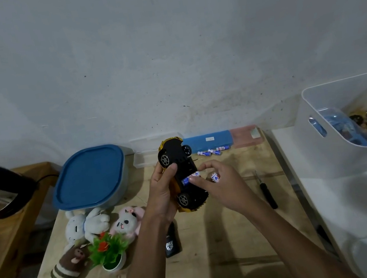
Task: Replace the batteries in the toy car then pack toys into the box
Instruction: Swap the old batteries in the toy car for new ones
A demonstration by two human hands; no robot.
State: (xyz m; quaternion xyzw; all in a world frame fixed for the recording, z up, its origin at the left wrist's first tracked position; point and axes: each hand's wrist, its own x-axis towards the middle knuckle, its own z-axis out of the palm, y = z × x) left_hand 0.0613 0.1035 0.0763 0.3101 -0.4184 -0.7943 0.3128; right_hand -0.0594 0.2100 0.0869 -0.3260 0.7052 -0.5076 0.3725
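Centrally, above the wooden worktop (229, 239): yellow toy car (181, 175) held upside down, black underside facing up, nose pointing away toward the wall. Left hand (162, 191) wrapped around the car's left flank, thumb laid across the chassis just behind the far wheels, forearm rising from the lower edge of view. Right hand (220, 181) arched over the near half of the car, fingertips pressing a blue-and-white battery (190, 177) lying crosswise in the underside bay; a second battery (215, 177) tucked in the same hand, large letter "A" legible on its white wrap, remaining print too small to read. Both hands closed on their loads.

On the worktop near the wall, just right of the car: three loose batteries (213, 151), beside a blue case (209, 142). Right of the right hand: black screwdriver (266, 189) lying flat. Left side: blue-lidded container (90, 176), white rabbit plush (84, 224), pink-eared panda plush (126, 222), striped brown plush (66, 268), small potted artificial plant (109, 251). Far right, on a white surface: white storage box (336, 138) with toys inside.
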